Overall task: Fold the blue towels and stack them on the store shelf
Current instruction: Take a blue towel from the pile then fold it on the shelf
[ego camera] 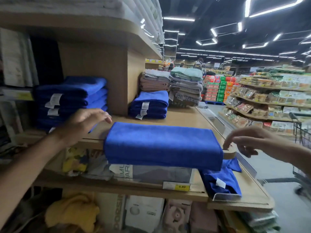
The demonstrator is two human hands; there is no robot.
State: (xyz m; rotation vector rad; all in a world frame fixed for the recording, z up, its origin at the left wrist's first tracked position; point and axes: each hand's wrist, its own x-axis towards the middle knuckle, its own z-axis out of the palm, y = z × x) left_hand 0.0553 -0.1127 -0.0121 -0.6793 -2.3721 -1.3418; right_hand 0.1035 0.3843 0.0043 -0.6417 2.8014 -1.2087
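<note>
Fingers of the left hand and right hand are hanging apart, holding nothing, either side of the tan wooden store shelf. The long folded blue microfibre towel is lying across its front edge, likely awaiting another fold. The tall blue towel stack and the smaller blue stack are sitting behind, and a loose blue towel is waiting below.

You see grey and green towels piled far back. A yellow price tag sits low, with snack packs at right.
</note>
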